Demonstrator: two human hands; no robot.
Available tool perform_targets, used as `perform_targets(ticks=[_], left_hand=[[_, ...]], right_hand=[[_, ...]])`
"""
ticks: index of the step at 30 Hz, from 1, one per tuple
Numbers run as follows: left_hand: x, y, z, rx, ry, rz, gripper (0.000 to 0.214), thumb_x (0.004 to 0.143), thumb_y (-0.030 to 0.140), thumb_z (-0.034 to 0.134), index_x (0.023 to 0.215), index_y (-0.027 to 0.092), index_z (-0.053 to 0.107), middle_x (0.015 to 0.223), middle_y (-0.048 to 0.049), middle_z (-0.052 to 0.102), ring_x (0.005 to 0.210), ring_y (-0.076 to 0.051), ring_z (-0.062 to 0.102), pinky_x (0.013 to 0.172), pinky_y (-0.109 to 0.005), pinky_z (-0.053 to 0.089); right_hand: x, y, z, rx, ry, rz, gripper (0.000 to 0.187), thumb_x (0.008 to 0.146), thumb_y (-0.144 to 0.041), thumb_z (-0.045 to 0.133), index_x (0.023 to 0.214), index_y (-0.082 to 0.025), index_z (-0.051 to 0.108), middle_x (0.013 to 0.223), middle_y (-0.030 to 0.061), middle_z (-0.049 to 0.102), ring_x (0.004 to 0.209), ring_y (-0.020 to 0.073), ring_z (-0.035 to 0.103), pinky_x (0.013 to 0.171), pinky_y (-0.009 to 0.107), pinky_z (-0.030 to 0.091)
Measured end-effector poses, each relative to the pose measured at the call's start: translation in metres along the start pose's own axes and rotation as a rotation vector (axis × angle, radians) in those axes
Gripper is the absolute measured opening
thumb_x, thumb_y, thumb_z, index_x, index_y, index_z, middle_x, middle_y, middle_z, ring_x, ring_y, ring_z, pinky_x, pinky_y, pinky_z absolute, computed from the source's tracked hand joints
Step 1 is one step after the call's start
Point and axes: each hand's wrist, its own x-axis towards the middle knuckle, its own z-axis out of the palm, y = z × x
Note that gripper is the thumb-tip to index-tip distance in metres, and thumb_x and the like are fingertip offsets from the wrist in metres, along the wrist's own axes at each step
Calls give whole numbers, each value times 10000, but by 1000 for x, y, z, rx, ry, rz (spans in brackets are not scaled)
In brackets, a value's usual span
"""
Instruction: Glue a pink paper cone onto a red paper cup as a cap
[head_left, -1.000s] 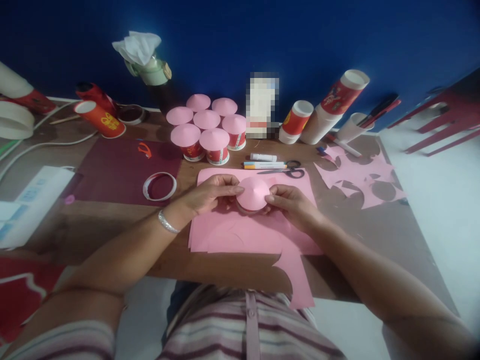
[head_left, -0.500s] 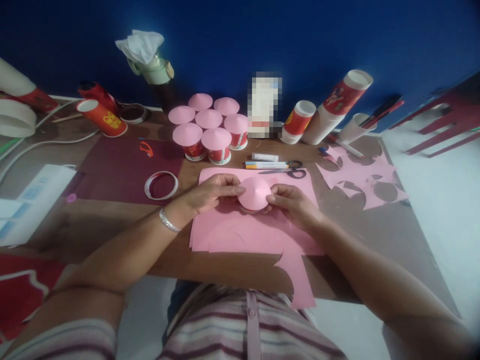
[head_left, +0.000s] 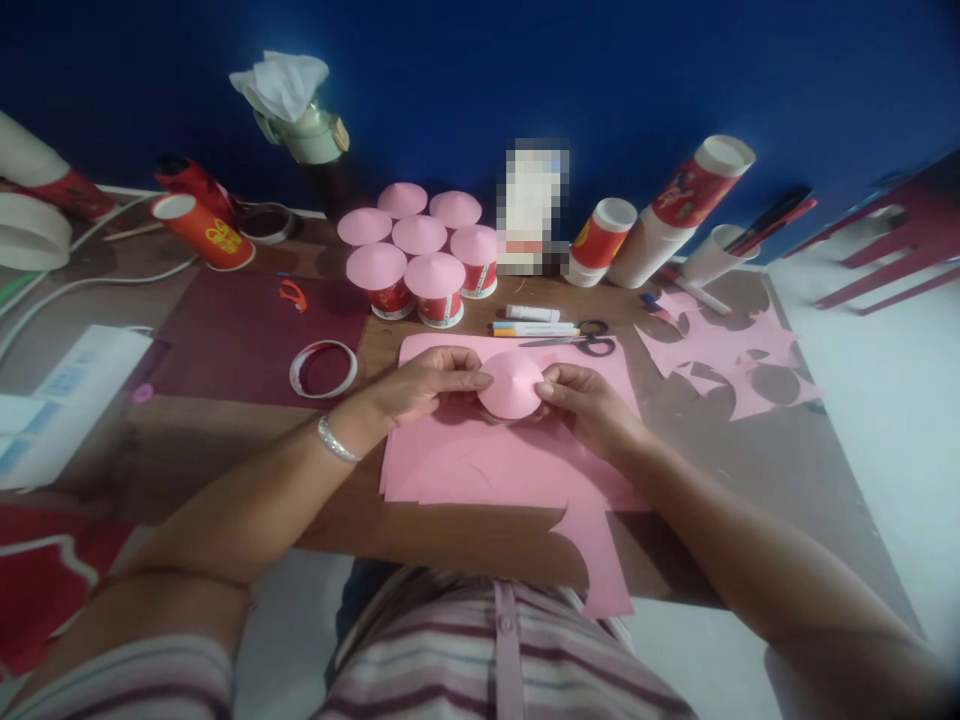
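Between my hands is a shallow pink paper cone (head_left: 511, 385), point up, over a cup that is mostly hidden beneath it. My left hand (head_left: 442, 382) pinches the cone's left edge between thumb and fingers. On the opposite edge, my right hand (head_left: 581, 398) is closed in the same way. Under both hands lies a stack of pink paper sheets (head_left: 450, 460). Just behind it are black-handled scissors (head_left: 598, 346), two markers (head_left: 536, 328) and a white glue stick (head_left: 532, 313). Several red paper cups with pink cone tops (head_left: 435, 275) stand grouped at the back.
Pink paper scraps with round cut-outs (head_left: 727, 350) lie at right; one strip (head_left: 600, 560) overhangs the front edge. A tape roll (head_left: 322, 369) and orange clip (head_left: 292, 294) sit left. Stacked cups (head_left: 600, 240), a pen cup (head_left: 712, 255) and a bottle (head_left: 307, 140) line the wall.
The right thumb and fingers have shifted slightly up along the cone's edge. The left hand keeps its pinch, and the view has moved a little.
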Motion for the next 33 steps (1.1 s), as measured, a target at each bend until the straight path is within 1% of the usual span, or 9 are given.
perform_targets(ticks=[2,8,14,17,19,23,27,33], left_hand=[[0,0,-1,1,-8,-6,439,702,343,953,700,136,566,649,34,565,612,-72,509,592,-201,403],[0,2,0,51,14,-1,477,680,378,964,683,130,557,653,30,557,624,-65,495,597,-188,368],[0,3,0,38,0,-2,451,682,365,960,673,129,576,637,32,573,604,-58,500,586,-189,362],[0,5,-1,50,-9,-11,432,686,366,955,679,132,592,630,30,592,598,-59,514,588,-194,376],[0,6,0,81,-2,-15,425,665,363,965,696,126,613,647,26,612,613,-61,534,599,-194,387],[-1,8,0,143,9,-25,429,632,370,977,702,121,635,663,17,635,636,-70,559,608,-194,398],[-2,8,0,177,-3,-36,436,640,382,973,677,120,628,638,17,627,603,-67,550,582,-198,389],[0,6,0,168,-10,-40,466,643,406,974,660,127,601,629,9,635,591,-77,556,574,-213,402]], right_hand=[[0,0,0,0,-3,-1,371,691,-448,978,682,-201,701,618,-23,701,602,106,629,706,283,590],[1,0,0,-30,-7,-3,403,689,-479,975,690,-198,686,618,-30,690,600,102,623,716,286,590],[0,0,-1,-39,9,19,414,687,-500,966,683,-196,684,622,-27,668,616,117,619,727,318,591],[0,1,-3,-95,35,12,435,638,-512,985,706,-192,700,657,-21,687,635,121,630,696,296,561],[0,1,-4,-136,53,3,449,599,-510,1002,717,-191,708,686,-17,709,646,119,635,672,275,537],[-2,-1,-2,-179,66,18,444,552,-456,1026,681,-184,699,645,-30,688,604,98,592,596,237,470],[-3,-4,-1,-192,44,23,442,584,-453,1016,624,-177,673,588,-32,654,558,88,548,547,232,417],[1,-4,-5,-179,-38,12,445,631,-496,992,623,-184,675,596,-16,670,581,111,579,573,260,454]])
